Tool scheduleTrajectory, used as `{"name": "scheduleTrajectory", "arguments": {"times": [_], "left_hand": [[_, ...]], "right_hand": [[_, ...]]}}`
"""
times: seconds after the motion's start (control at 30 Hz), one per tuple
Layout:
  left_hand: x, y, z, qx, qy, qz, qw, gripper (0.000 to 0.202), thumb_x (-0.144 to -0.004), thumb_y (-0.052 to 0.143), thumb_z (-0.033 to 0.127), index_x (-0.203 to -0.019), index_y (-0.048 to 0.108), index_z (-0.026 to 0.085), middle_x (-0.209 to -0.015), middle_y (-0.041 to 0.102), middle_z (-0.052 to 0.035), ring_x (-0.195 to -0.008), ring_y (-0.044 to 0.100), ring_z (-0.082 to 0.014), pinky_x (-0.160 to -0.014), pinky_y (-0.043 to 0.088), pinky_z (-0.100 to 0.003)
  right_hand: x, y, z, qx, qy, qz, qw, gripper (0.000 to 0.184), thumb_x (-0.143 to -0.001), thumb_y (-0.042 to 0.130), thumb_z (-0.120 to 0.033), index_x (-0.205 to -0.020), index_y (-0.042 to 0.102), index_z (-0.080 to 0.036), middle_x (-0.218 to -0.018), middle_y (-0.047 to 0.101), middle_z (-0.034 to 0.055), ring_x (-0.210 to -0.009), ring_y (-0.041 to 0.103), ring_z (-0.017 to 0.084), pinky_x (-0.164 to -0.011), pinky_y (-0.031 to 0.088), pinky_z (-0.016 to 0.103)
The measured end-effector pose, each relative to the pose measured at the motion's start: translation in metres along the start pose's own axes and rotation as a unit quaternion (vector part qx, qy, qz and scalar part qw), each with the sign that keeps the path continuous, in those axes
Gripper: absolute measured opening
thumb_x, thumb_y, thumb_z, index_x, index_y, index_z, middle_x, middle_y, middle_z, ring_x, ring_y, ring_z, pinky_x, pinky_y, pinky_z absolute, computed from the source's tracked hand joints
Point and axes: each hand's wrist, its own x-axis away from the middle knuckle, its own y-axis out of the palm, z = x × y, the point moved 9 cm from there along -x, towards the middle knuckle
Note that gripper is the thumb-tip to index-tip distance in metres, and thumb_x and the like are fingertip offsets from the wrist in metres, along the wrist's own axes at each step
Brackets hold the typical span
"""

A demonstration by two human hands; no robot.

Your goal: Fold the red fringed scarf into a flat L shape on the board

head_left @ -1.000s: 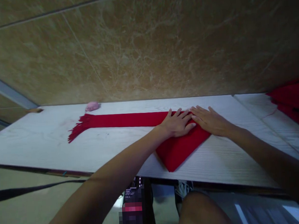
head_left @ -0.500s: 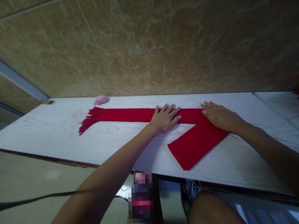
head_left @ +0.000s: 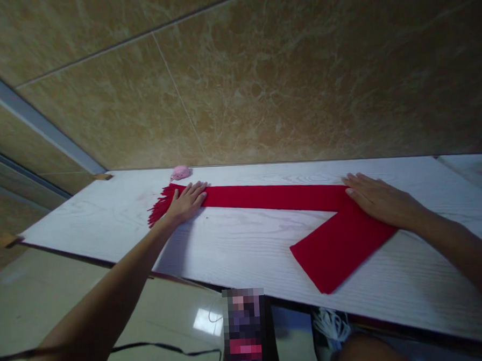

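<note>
A red scarf lies flat along the white table, its fringe at the left end. At the right it bends over, and a wide section slants down toward the table's front edge. My left hand rests palm down on the scarf beside the fringe, fingers spread. Over the bend lies my right hand, flat, with its fingers stretched out to the left. Neither hand grips the cloth. Part of the fringe and of the fold is hidden under the hands.
A small pink toy-like object sits by the wall behind the fringe. The tiled wall closes off the table's back. A dark strap hangs across the lower left. White cords show below the table's front edge.
My left hand has slid left along the scarf, from its middle to near the fringe. My right hand stays on the bend. The view has shifted a little to the left.
</note>
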Motion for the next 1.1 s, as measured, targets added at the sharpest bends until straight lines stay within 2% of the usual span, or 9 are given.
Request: {"name": "scheduleTrajectory", "arguments": {"times": [0.13, 0.27, 0.4, 0.6, 0.83, 1.1], "left_hand": [[0.002, -0.002, -0.056, 0.012, -0.056, 0.008, 0.998, 0.066, -0.114, 0.016, 0.041, -0.175, 0.034, 0.023, -0.183, 0.029, -0.0113, -0.171, 0.023, -0.0323, -0.133, 0.021, -0.071], [0.001, 0.001, -0.078, 0.020, -0.067, 0.008, 0.998, 0.066, -0.115, 0.014, 0.041, -0.175, 0.035, 0.023, -0.183, 0.026, -0.0104, -0.172, 0.020, -0.0317, -0.131, 0.022, -0.074], [-0.002, 0.005, -0.084, -0.001, -0.086, 0.013, 0.996, 0.065, -0.115, 0.015, 0.041, -0.174, 0.037, 0.027, -0.183, 0.028, -0.0063, -0.172, 0.022, -0.0278, -0.133, 0.026, -0.069], [-0.004, 0.008, -0.086, 0.006, -0.084, 0.020, 0.996, 0.066, -0.114, 0.014, 0.042, -0.175, 0.036, 0.028, -0.183, 0.029, -0.0046, -0.172, 0.022, -0.0260, -0.134, 0.024, -0.068], [-0.006, 0.009, -0.088, 0.018, -0.067, 0.025, 0.997, 0.066, -0.114, 0.016, 0.043, -0.175, 0.037, 0.026, -0.182, 0.029, -0.0083, -0.171, 0.024, -0.0304, -0.132, 0.026, -0.072], [-0.006, 0.008, -0.088, 0.011, -0.070, 0.026, 0.997, 0.065, -0.114, 0.017, 0.043, -0.174, 0.037, 0.027, -0.182, 0.031, -0.0074, -0.171, 0.024, -0.0292, -0.132, 0.030, -0.068]], "right_hand": [[0.002, -0.006, -0.005, -0.004, 0.014, -0.012, 1.000, 0.072, -0.107, 0.027, -0.050, -0.165, 0.054, -0.015, -0.170, 0.049, 0.0172, -0.162, 0.040, 0.036, -0.133, 0.033, 0.061], [0.004, -0.008, -0.010, 0.015, 0.051, -0.066, 0.996, 0.080, -0.107, 0.019, -0.050, -0.169, 0.047, -0.009, -0.176, 0.039, 0.0155, -0.167, 0.030, 0.031, -0.138, 0.025, 0.053], [0.006, -0.011, -0.015, 0.034, 0.056, -0.087, 0.994, 0.083, -0.105, 0.013, -0.048, -0.170, 0.044, -0.006, -0.178, 0.035, 0.0146, -0.168, 0.028, 0.030, -0.138, 0.022, 0.054], [0.005, -0.010, -0.013, 0.039, 0.052, -0.079, 0.995, 0.085, -0.103, 0.013, -0.051, -0.169, 0.046, -0.008, -0.177, 0.039, 0.0137, -0.166, 0.031, 0.030, -0.137, 0.025, 0.055], [0.004, -0.008, -0.012, 0.037, 0.063, -0.094, 0.993, 0.091, -0.100, 0.010, -0.054, -0.170, 0.043, -0.006, -0.178, 0.036, 0.0129, -0.168, 0.027, 0.029, -0.138, 0.022, 0.051], [0.005, -0.007, -0.013, 0.023, 0.061, -0.098, 0.993, 0.092, -0.100, 0.011, -0.055, -0.170, 0.042, -0.005, -0.178, 0.035, 0.0132, -0.168, 0.026, 0.029, -0.139, 0.019, 0.051]]}}
